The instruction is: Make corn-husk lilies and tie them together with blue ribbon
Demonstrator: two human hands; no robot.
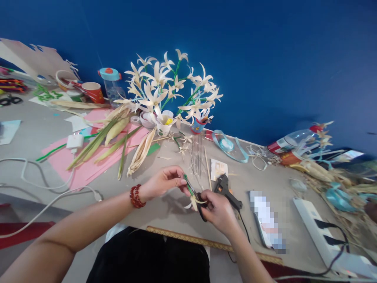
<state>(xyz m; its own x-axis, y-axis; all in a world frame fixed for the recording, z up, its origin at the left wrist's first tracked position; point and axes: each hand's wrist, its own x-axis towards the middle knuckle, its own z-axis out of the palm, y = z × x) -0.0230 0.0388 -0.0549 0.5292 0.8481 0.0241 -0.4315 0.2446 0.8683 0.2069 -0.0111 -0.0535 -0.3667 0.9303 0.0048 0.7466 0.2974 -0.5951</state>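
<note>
Lap: black clothing [147,259] shows just in front of the table's patterned edge strip [188,237].
Right hand: grasping the dark-handled scissors [202,214], the hand [219,210] wrapped about their handles.
Left hand: pinching a green stem between thumb and fingers, the hand [169,182] below a red bead bracelet [137,196] at the wrist.
Single flower: the pale flower [193,201] hangs petals down between the two hands, above the table [176,212] near its front edge; the scissors' blades lie alongside its stem (whether they bite into it, I cannot tell).
Right side: a white power strip [312,228] and a phone [266,220], its face blurred out.
Glue gun: black, lying just beyond the right hand [226,190], near a small card [218,168].
Middle: thin wires [198,157] beside a wooden stick [207,169].
Left side: a white charger [75,142] on pink paper [63,161], with green and pale husks [117,129] spread over it.
Far row: a jar with a blue lid [112,84], a bunch of pale flowers [159,78] above a white cup [163,129], blue ribbon [226,144], and a clear bottle [294,139] lying tilted.
Back: a blue wall [250,59].
</note>
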